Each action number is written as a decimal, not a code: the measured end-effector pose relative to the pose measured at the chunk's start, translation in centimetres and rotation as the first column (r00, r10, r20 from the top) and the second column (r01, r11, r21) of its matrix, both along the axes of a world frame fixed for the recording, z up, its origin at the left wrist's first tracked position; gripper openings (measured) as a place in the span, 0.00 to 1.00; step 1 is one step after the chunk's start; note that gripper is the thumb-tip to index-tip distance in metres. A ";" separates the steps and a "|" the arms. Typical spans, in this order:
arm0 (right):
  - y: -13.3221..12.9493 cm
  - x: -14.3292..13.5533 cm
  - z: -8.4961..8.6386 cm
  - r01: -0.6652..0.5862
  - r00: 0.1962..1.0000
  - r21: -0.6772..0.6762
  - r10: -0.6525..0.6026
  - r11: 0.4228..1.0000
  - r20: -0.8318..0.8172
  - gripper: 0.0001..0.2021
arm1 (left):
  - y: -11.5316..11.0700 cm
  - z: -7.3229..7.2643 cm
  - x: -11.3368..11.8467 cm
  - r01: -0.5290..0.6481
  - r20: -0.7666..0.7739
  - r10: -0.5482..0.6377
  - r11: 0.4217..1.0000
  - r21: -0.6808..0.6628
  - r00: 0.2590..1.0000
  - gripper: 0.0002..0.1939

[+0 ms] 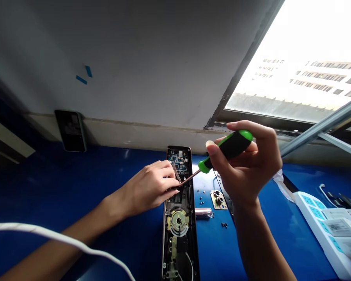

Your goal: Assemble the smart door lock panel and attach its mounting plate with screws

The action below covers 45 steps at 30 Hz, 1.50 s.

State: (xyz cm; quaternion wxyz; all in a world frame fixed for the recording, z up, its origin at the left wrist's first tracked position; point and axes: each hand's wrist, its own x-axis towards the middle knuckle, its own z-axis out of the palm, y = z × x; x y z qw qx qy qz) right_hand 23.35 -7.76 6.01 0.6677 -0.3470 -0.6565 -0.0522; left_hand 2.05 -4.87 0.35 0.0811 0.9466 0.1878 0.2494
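Observation:
My right hand (pixel 248 168) grips a screwdriver (pixel 232 150) by its green and black handle. Its shaft slants down to the left, into an opened, long black electronic lock housing (pixel 194 234). My left hand (pixel 158 181) lies over the left side of that housing, fingers curled together beside the screwdriver's tip; whatever they pinch is hidden. At the housing's far end is a blue circuit board (pixel 181 166) with wires. Nearer to me sits a round metal part (pixel 179 221) with a hole in its middle.
Right of the housing lie several small screws (pixel 201 198), a metal plate with a lock part (pixel 219 199) and a pinkish wrapped cylinder (pixel 204 212). A white power strip (pixel 318 226) is farther right. A phone (pixel 71 130) leans on the wall; a white cable (pixel 61 238) crosses the lower left.

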 end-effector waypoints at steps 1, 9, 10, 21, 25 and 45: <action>0.0 0.0 0.0 0.006 1.000 0.015 -0.006 1.000 0.011 0.17 | 0.0 -0.1 0.0 -0.004 0.003 0.004 1.000 0.004 1.000 0.06; -0.1 0.5 0.2 0.003 0.998 0.091 -0.008 0.996 0.057 0.17 | 0.0 0.2 -0.4 -0.032 0.128 0.073 0.954 -0.298 0.989 0.02; -0.1 0.6 0.2 0.000 0.998 0.085 -0.005 0.996 0.063 0.17 | 0.0 0.3 -0.5 -0.030 0.138 0.080 0.941 -0.338 0.987 0.02; 0.2 0.4 0.4 -0.030 0.998 0.021 0.031 0.999 -0.052 0.20 | 0.0 0.5 -0.3 -0.095 0.195 0.233 0.837 -0.539 0.953 0.04; 0.3 0.1 0.2 0.002 0.995 -0.007 -0.003 1.000 -0.097 0.19 | -0.2 0.7 -0.2 -0.102 0.197 0.236 0.847 -0.521 0.952 0.05; 0.2 1.3 0.1 -0.349 0.910 -0.176 0.378 0.920 0.172 0.39 | -0.8 1.1 -0.4 -0.074 0.045 0.112 0.861 -0.503 0.993 0.05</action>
